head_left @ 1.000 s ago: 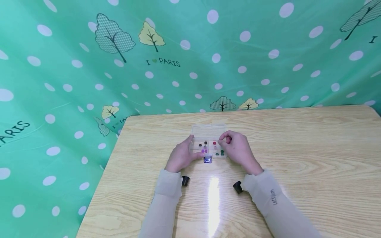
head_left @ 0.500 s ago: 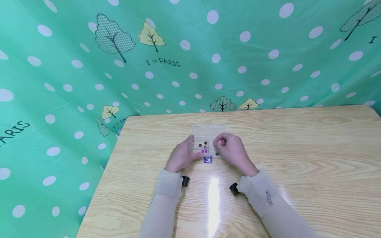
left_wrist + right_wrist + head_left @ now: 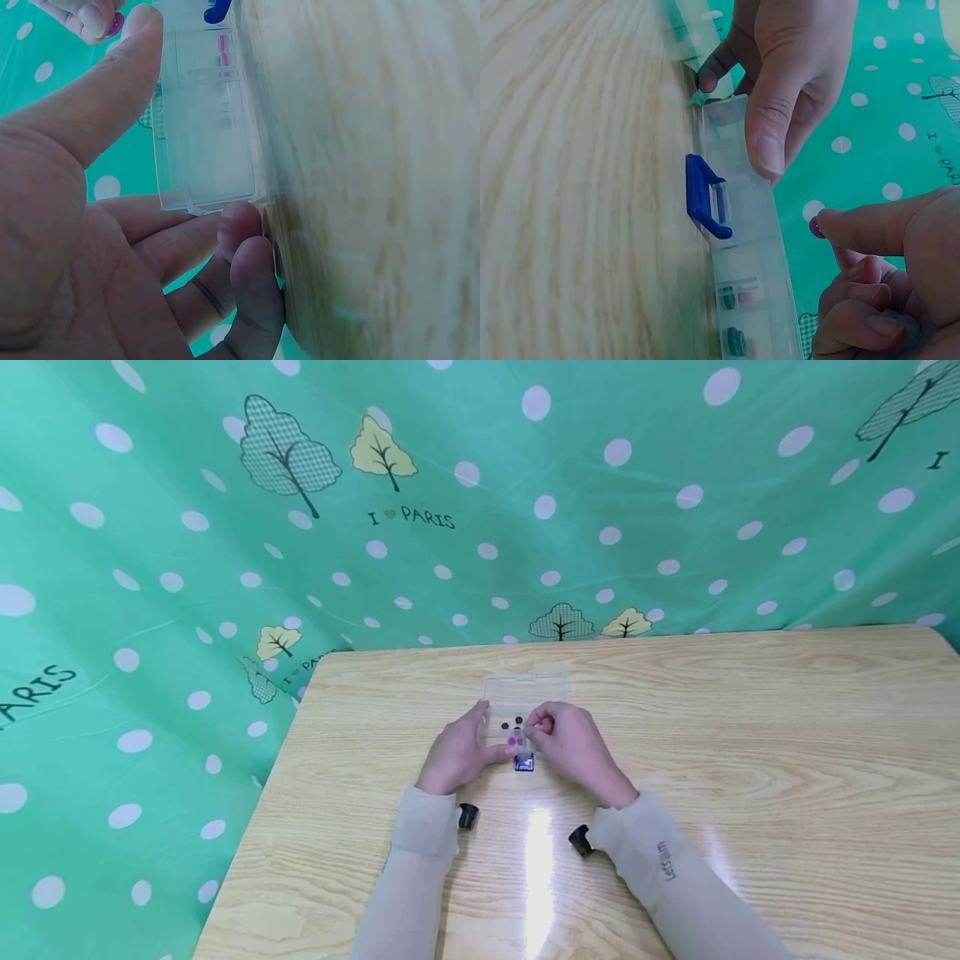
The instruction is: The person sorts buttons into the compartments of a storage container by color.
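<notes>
A clear plastic compartment box (image 3: 751, 214) lies on the table with its lid (image 3: 517, 690) raised at the back. My left hand (image 3: 459, 753) grips its left end, thumb along the front wall, fingers around the side. My right hand (image 3: 573, 743) pinches a small magenta button (image 3: 817, 227) between thumb and fingertip, above the middle of the box. Dark buttons (image 3: 518, 721) lie in the back left compartment, and pink-purple buttons (image 3: 515, 741) in front of them. Green buttons (image 3: 736, 341) show through the right part's wall; my right hand hides that part in the head view.
A blue latch (image 3: 524, 763) sticks out at the front of the box. Wood-grain table (image 3: 750, 760) surface surrounds it. Behind and to the left hangs a green dotted curtain (image 3: 480, 510). A black wrist device (image 3: 581, 841) sits below my right sleeve.
My right hand has moved left and slightly toward me, from the box's right side to its middle, now covering the red and green buttons. My left hand stays still.
</notes>
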Action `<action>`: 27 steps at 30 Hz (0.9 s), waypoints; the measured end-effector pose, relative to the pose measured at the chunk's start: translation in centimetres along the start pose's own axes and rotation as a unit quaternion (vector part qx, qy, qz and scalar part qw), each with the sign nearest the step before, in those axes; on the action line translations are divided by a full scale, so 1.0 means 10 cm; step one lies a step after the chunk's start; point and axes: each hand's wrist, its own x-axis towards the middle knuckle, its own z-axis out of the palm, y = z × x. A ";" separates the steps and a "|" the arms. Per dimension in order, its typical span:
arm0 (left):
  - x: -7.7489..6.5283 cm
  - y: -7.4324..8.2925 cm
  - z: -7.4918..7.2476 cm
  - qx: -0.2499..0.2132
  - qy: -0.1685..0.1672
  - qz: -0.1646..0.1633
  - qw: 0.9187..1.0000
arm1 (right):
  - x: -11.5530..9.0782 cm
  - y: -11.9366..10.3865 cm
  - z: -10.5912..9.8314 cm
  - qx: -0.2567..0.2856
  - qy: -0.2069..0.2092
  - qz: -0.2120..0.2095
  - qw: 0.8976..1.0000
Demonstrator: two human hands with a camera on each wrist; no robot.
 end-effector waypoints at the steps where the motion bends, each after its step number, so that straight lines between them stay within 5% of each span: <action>1: 0.00 0.00 0.00 0.000 0.000 0.001 1.000 | 0.00 0.00 0.01 0.000 -0.001 0.001 1.000; 27: 0.01 -0.01 0.00 0.008 -0.005 0.012 1.000 | 0.03 -0.02 0.13 -0.014 -0.041 -0.003 0.999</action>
